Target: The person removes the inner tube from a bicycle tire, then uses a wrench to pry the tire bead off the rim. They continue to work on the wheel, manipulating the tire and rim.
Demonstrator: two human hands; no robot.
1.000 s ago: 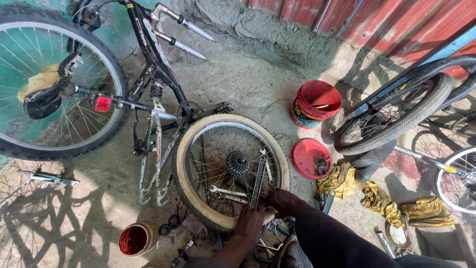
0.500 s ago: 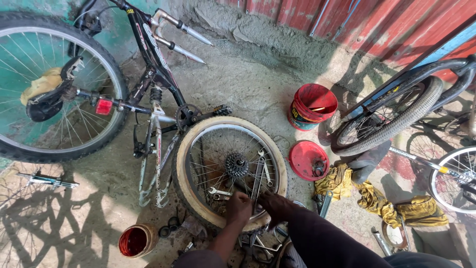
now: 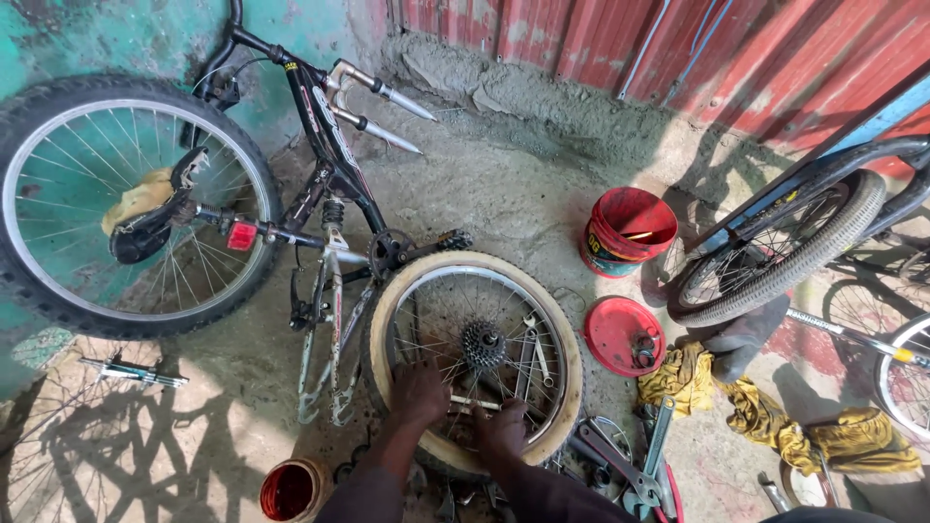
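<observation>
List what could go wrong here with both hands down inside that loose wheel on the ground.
1. The left hand and right hand rest among the spokes of the cream-tyred wheel; fingers could get pinched or scraped if it shifts.
2. The toothed sprocket cluster sits just beyond the hands; a slip could cut knuckles.
3. Loose wrenches lie across the spokes and may slide.

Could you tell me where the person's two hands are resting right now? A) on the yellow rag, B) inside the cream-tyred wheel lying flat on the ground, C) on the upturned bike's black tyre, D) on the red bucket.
B: the left hand and right hand both lie on the spokes of the cream-tyred wheel.
</observation>
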